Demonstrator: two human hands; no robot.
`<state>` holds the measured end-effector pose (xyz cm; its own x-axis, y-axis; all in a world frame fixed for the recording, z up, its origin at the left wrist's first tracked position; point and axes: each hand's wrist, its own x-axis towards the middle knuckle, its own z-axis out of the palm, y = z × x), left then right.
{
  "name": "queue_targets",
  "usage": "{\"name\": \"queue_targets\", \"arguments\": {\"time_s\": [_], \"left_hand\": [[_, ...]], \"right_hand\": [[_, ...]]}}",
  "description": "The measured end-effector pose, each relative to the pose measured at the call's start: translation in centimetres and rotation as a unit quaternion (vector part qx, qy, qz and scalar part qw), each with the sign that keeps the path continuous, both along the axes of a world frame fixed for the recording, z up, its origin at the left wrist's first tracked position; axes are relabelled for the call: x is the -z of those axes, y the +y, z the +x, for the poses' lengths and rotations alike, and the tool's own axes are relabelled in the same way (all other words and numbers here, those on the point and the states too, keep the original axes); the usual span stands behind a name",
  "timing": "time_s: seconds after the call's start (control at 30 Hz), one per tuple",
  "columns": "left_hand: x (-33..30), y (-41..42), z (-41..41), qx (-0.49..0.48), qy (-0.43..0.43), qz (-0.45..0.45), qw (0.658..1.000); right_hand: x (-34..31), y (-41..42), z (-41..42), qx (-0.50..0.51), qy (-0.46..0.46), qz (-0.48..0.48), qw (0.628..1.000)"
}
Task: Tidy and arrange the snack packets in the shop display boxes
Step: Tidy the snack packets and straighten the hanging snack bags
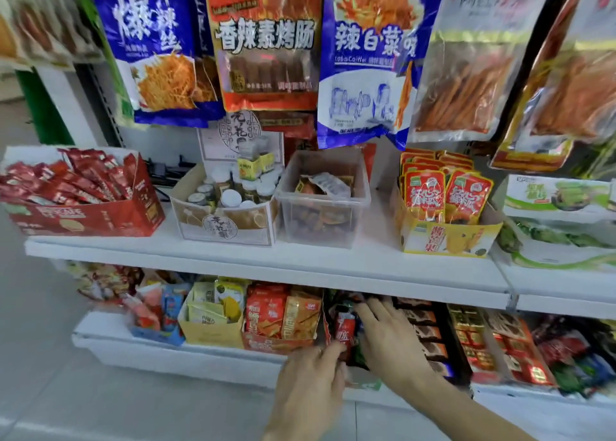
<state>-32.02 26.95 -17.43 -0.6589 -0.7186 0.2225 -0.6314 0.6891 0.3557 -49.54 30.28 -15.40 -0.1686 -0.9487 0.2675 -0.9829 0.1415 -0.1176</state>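
Observation:
Both my hands reach into a dark display box (365, 382) on the bottom shelf, under the white upper shelf. Small red and green snack packets (346, 332) stand inside it. My left hand (308, 389) is at the box's front left, its fingertips pinching at the packets by the front edge. My right hand (388, 337) lies flat over the packets, fingers stretched back into the box. How deep the box goes is hidden by the shelf above.
Along the bottom shelf stand an orange packet box (283, 317), a yellow box (213, 314) and dark bar boxes (430, 334). The upper shelf (266, 257) carries a red box, a jar box, a clear bin (321, 204) and a yellow box (446, 234). Large bags hang overhead.

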Motion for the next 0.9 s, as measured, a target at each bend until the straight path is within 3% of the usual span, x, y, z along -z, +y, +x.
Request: {"name": "queue_targets", "arguments": {"time_s": [0.1, 0.17, 0.43, 0.67, 0.9], "left_hand": [[-3.0, -1.3, 0.2, -0.014, 0.103, -0.082, 0.991], [-6.4, -2.5, 0.3, -0.035, 0.126, -0.125, 0.984], [-16.4, -7.9, 0.7, -0.075, 0.068, -0.192, 0.976], [-17.3, -11.1, -0.1, -0.029, -0.029, -0.135, 0.990], [-18.3, -12.4, 1.8, 0.046, -0.034, -0.094, 0.994]], "right_hand": [[-3.8, 0.5, 1.1, -0.032, -0.027, -0.085, 0.995], [-6.9, -0.1, 1.7, -0.034, -0.045, -0.120, 0.991], [-16.9, -3.6, 1.3, -0.038, -0.045, -0.189, 0.980], [-16.9, -7.1, -0.2, -0.046, -0.006, -0.020, 0.999], [-17.0, -7.4, 0.6, -0.016, 0.010, -0.027, 0.999]]}}
